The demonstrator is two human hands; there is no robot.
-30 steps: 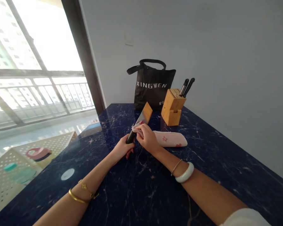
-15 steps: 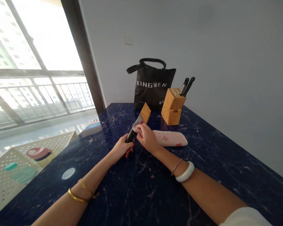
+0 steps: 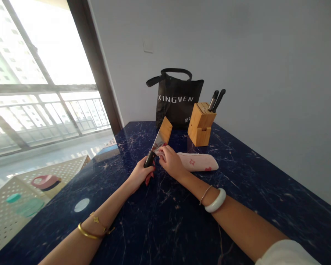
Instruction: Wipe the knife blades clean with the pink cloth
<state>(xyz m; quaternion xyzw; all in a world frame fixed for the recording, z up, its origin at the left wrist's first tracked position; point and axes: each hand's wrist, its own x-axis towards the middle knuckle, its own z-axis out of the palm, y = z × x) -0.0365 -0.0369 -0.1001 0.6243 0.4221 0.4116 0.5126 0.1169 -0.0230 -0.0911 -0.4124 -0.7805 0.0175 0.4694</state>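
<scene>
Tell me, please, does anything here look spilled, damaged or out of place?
Nothing looks spilled or broken. The left hand holds the cleaver by its handle, blade tilted up; the right hand presses a pink cloth on it.

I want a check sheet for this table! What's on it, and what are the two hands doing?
Surface: dark blue marbled table, glossy, no spills seen.
Job's things: cleaver, blade tilted up; pink cloth trailing on the table, one end at the blade.
Clutter: wooden knife block with two black handles sticking out; black bag beside it, by the wall.
Hands: left hand grips the cleaver's handle; right hand pinches the cloth against the blade.
Cables: nothing seen.
Surroundings: big window on the left, grey wall behind.
</scene>
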